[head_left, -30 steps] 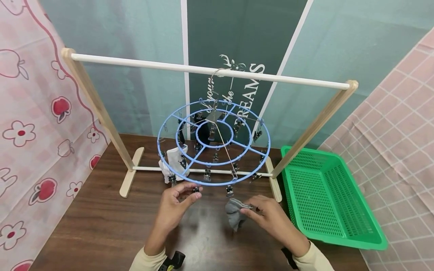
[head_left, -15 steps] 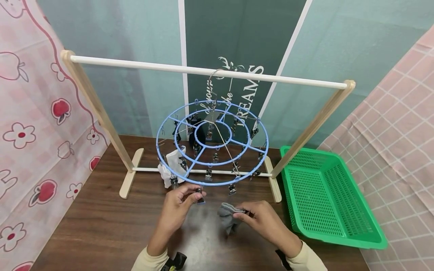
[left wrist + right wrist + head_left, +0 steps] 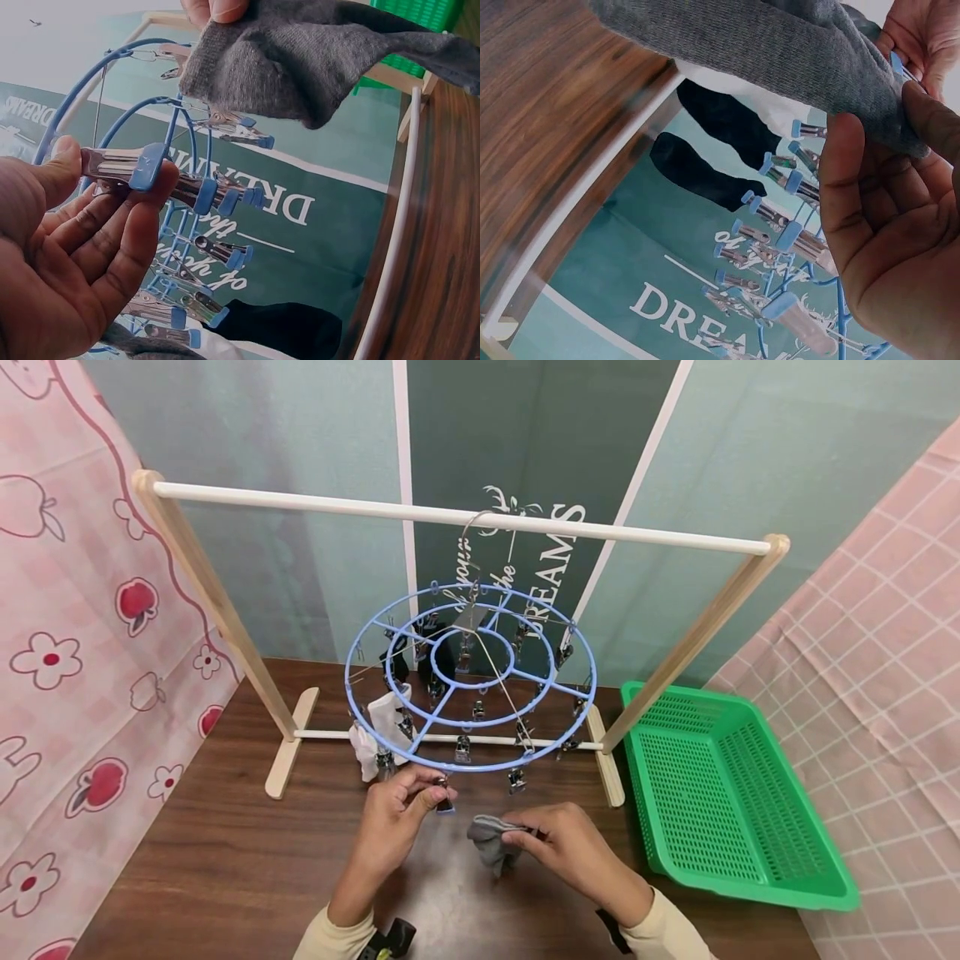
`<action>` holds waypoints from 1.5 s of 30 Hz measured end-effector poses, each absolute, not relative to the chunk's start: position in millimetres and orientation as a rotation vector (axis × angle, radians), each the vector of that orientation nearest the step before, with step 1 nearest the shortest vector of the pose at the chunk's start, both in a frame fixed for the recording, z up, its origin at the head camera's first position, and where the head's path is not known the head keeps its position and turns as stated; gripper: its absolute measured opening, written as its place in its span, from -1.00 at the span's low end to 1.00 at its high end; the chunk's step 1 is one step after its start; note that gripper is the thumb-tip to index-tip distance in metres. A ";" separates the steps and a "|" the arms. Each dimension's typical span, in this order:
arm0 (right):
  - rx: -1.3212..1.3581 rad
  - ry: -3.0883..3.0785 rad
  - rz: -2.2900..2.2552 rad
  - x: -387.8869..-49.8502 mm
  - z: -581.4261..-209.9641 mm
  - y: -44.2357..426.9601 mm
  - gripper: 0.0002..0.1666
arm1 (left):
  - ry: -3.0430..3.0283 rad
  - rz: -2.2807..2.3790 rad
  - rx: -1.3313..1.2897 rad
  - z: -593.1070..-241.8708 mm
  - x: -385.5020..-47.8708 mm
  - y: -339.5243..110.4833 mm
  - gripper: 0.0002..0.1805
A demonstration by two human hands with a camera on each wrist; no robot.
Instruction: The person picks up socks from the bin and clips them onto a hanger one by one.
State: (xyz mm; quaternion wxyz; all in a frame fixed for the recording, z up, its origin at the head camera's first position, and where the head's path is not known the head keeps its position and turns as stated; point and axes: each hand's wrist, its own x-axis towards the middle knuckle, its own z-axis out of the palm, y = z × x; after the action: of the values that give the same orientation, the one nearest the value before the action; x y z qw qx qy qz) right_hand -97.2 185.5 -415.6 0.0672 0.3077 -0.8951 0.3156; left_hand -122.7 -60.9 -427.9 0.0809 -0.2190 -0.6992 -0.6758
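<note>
My left hand [image 3: 392,827] pinches a metal clip [image 3: 444,797] at the near edge of the blue round clip hanger [image 3: 471,768]. In the left wrist view that clip [image 3: 112,165] has a blue tip and lies between thumb and fingers; whether its jaws are parted I cannot tell. My right hand [image 3: 573,847] holds a grey sock [image 3: 492,843] by its cuff end, just right of the clip and apart from it. The sock's free end droops below the fingers. White socks [image 3: 388,720] hang at the hanger's left, and black socks [image 3: 705,176] hang further back.
A wooden rack with a white rod [image 3: 337,506] bears the hanger above the brown table [image 3: 195,852]. Several unused clips [image 3: 516,779] dangle round the rings. A green basket [image 3: 637,827] stands at the right. Printed cloths [image 3: 67,610] surround the table.
My right hand has carried the grey sock leftward, nearer to the left hand. The left hand has shifted slightly right with the clip, which now points downward.
</note>
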 end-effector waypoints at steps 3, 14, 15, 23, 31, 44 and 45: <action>0.937 -2.678 0.964 -97.2 -416.7 182.0 -0.82 | -2.047 -2.008 -0.670 -427.5 -121.9 -60.5 -0.92; 0.949 -2.661 1.009 -100.2 -417.9 168.3 -0.81 | -1.933 -1.798 -0.573 -432.6 -121.6 -52.3 -0.85; 0.948 -2.662 1.015 -100.8 -417.6 166.9 -0.81 | -1.932 -1.796 -0.565 -433.0 -121.5 -51.9 -0.85; 0.949 -2.649 1.020 -103.6 -417.4 158.9 -0.79 | -1.943 -1.836 -0.573 -430.5 -120.0 -50.2 -0.90; 0.965 -2.652 1.022 -106.2 -416.4 153.9 -0.81 | -1.961 -1.854 -0.579 -429.3 -119.4 -49.5 -0.88; 0.987 -2.615 0.971 -108.4 -415.0 145.0 -0.85 | -1.966 -1.861 -0.576 -427.4 -117.9 -49.9 -0.91; 0.989 -2.615 0.969 -108.3 -415.2 144.7 -0.85 | -1.965 -1.858 -0.579 -427.0 -117.7 -50.0 -0.91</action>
State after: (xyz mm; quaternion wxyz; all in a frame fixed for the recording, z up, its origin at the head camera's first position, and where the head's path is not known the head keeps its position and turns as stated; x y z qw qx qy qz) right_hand -108.3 144.7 -415.2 0.0913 0.3329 -0.8800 0.3262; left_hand -117.7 -50.0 -427.0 0.1870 -0.2057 -0.6979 -0.6600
